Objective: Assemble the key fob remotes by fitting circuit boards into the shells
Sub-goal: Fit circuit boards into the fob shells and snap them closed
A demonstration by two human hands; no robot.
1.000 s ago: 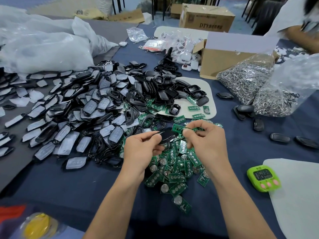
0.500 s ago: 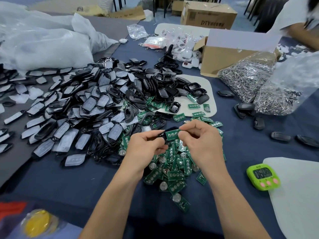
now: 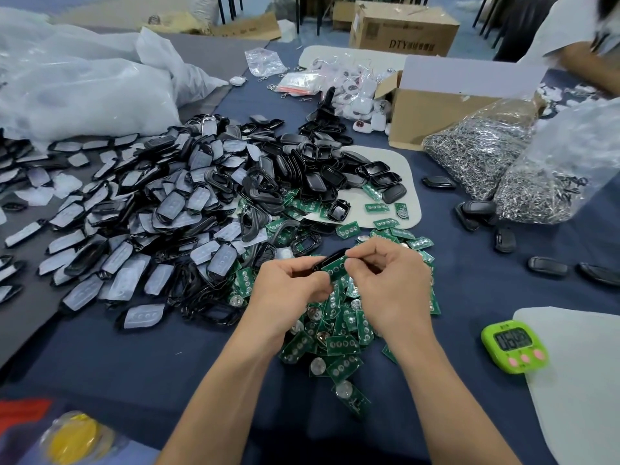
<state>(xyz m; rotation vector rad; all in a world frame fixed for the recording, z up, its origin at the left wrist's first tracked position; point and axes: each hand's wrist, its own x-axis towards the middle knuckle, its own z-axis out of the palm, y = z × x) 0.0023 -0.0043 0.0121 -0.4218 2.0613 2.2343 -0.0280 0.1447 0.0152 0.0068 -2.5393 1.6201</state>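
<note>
Only "DTY" can be made out, printed on the cardboard box [image 3: 402,31] upper centre; the green timer's [image 3: 513,344] digits are too blurred tbh.

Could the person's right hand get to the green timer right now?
Probably, once it lets go: the right hand pinches a circuit board at the shell. The blue cloth toward the green timer looks bare.

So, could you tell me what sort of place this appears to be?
Likely a small hand-assembly workshop: heaps of black shells, a pile of green boards and bags of metal rings cover one table.
</note>
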